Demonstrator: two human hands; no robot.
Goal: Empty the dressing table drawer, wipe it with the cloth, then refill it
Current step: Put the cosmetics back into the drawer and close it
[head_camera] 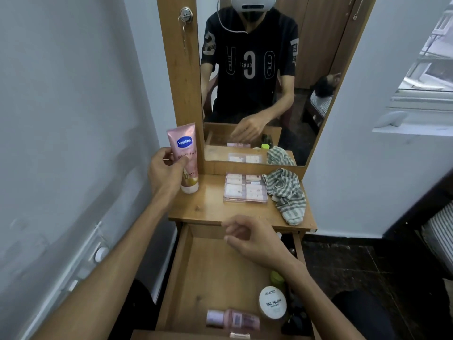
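The wooden drawer (196, 273) is pulled out below the dressing table top (208, 207). My left hand (165, 173) grips a pink Vaseline tube (186, 153) standing cap-down at the top's back left corner. My right hand (255, 238) hovers over the drawer's back part, fingers loosely curled, holding nothing. Near the drawer's front lie a small pink bottle (232, 319) on its side and a round white nail polish jar (272, 305). A green-capped item (277, 278) shows beside my right forearm. A striped grey cloth (285, 192) lies crumpled on the top's right side.
A clear pink case (245, 187) with small compartments sits mid-top beside the cloth. The mirror (257, 82) rises behind, with a key in a lock (185, 15) on its left frame. White walls close in on both sides. Dark items (294, 322) lie at the drawer's right front.
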